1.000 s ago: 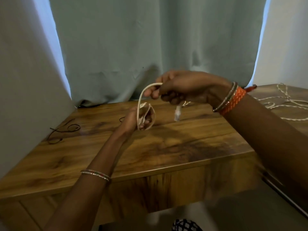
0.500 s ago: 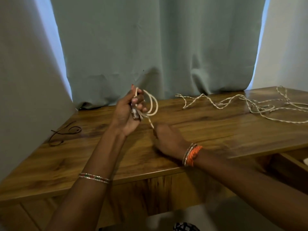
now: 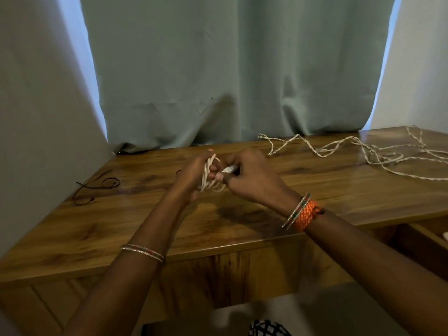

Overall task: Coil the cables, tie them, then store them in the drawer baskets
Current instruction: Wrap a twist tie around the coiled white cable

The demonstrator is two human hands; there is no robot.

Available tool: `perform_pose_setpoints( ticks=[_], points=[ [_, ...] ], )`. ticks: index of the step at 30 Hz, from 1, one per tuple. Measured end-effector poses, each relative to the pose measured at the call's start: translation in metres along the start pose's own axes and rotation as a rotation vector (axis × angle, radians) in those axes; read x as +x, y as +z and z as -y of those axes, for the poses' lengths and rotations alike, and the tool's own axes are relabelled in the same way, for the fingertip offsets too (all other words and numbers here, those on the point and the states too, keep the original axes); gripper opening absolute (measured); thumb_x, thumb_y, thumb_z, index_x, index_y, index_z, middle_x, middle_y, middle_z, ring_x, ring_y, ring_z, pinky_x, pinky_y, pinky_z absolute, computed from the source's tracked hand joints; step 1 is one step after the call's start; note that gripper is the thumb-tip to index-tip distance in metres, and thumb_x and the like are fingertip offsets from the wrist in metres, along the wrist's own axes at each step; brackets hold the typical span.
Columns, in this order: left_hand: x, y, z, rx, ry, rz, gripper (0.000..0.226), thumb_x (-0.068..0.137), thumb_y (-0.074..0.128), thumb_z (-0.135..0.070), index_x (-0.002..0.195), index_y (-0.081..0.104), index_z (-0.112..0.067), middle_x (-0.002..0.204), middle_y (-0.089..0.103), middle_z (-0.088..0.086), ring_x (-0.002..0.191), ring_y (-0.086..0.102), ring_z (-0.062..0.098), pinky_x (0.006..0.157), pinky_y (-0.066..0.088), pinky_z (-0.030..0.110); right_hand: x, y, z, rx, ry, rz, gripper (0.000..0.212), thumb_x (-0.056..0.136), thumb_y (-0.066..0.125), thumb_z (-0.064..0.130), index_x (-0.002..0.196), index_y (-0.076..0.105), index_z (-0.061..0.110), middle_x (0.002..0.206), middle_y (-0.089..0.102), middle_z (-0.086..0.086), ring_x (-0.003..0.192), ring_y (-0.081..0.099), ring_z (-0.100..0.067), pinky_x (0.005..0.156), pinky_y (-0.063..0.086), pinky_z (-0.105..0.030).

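Coiling the white cable (image 3: pixel 210 178) above the desk (image 3: pixel 254 214).
My left hand (image 3: pixel 191 178) grips its loops; my right hand (image 3: pixel 249 177) pinches its end.

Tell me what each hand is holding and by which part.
Left hand grips the white cable by its coiled loops; right hand pinches its white end.

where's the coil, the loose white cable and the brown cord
coil (image 3: pixel 210 183), head view, on its loops below the left fingers
loose white cable (image 3: pixel 378 154), head view, on its tangled middle
brown cord (image 3: pixel 110 184), head view, on its right loop
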State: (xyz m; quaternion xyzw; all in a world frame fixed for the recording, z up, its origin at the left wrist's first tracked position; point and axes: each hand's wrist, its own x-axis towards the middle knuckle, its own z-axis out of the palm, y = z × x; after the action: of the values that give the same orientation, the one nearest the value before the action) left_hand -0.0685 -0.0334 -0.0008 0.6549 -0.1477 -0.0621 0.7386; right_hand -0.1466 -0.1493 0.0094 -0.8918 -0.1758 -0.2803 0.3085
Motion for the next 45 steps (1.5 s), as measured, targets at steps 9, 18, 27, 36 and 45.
perform_pose_setpoints(
  ticks=[9,18,27,36,45],
  points=[
    [0.006,0.003,-0.005,0.125,-0.172,0.169,0.057,0.094,0.023,-0.011,0.042,0.045,-0.015,0.030,0.031,-0.007,0.021,0.026,0.002,0.028,0.017,0.012,0.026,0.033,-0.026,0.205,0.053,-0.224,0.024,0.086,0.065,0.017,0.107,0.064,0.006,0.110,0.057,-0.003,0.101,0.053,-0.015,0.087,0.043,-0.022],
    [0.027,-0.007,-0.018,0.290,0.083,-0.140,0.051,0.094,0.028,-0.021,0.047,0.044,-0.010,0.031,0.036,-0.001,0.022,0.030,0.012,0.039,0.030,0.019,0.056,0.049,-0.028,0.329,0.144,-0.394,0.017,0.093,0.056,0.024,0.083,0.053,0.010,0.077,0.060,-0.004,0.076,0.057,-0.020,0.062,0.039,-0.029],
    [0.040,-0.005,0.005,0.639,0.711,-0.787,0.026,0.100,0.038,-0.025,0.097,0.054,-0.004,0.069,0.056,0.001,0.063,0.053,0.018,0.052,0.029,0.023,0.071,0.084,-0.024,0.595,0.393,-0.596,0.015,0.092,0.058,0.021,0.080,0.052,0.013,0.073,0.055,0.004,0.070,0.054,-0.013,0.063,0.044,-0.026],
    [0.047,-0.020,0.013,0.285,-0.074,-0.054,0.044,0.102,0.028,-0.024,0.069,0.055,-0.012,0.051,0.058,-0.001,0.050,0.051,0.012,0.046,0.040,0.019,0.086,0.090,-0.057,0.359,0.250,-0.525,0.009,0.093,0.049,0.007,0.083,0.051,0.007,0.070,0.051,-0.004,0.066,0.048,-0.020,0.057,0.032,-0.027],
    [0.057,-0.065,0.020,0.642,0.275,-0.159,0.039,0.096,0.033,-0.035,0.065,0.048,-0.015,0.066,0.053,0.015,0.063,0.046,0.019,0.060,0.034,0.030,0.114,0.114,-0.040,0.365,0.071,-0.434,0.012,0.087,0.051,0.000,0.075,0.052,0.002,0.065,0.055,-0.012,0.060,0.047,-0.019,0.053,0.029,-0.025]
  ],
)
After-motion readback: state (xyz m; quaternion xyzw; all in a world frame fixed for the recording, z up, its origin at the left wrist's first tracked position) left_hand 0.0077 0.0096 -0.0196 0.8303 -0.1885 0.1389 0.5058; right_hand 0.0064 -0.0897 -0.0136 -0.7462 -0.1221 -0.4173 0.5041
